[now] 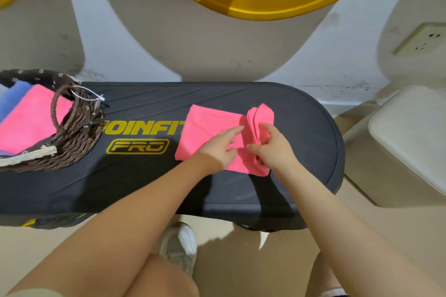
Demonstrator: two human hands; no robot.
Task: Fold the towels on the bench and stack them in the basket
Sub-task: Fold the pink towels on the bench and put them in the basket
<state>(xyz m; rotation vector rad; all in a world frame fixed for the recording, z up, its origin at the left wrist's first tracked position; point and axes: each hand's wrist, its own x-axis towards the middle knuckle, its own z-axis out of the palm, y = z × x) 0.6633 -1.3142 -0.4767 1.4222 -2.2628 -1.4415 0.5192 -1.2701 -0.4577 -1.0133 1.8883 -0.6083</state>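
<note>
The right hand [271, 146], a little right of the frame's centre, has its thumb and fingers curled around the raised right edge of a bright pink cloth towel [212, 132], pinching several bunched layers so that they stand up in a rounded flap above the knuckles. Just beside it on the left, the left hand [218, 149] lies on the flat part of the same towel with its index finger stretched straight toward the fold and its other fingers loosely bent, pressing the cloth down rather than gripping it. The towel lies on the right half of a black, rounded-end plastic exercise bench [149, 183] with yellow lettering, which spans the middle of the frame. At the far left, on the bench's left end, sits a dark brown woven wicker basket [72, 147] with a hoop handle and a floral fabric lining; inside it lies a folded pink towel [29, 123] on top of a folded blue towel [14, 99], whose edge shows at the upper left. Both bare forearms reach up from the lower edge, and a white sneaker [179, 245] stands on the tan floor below the bench.
</note>
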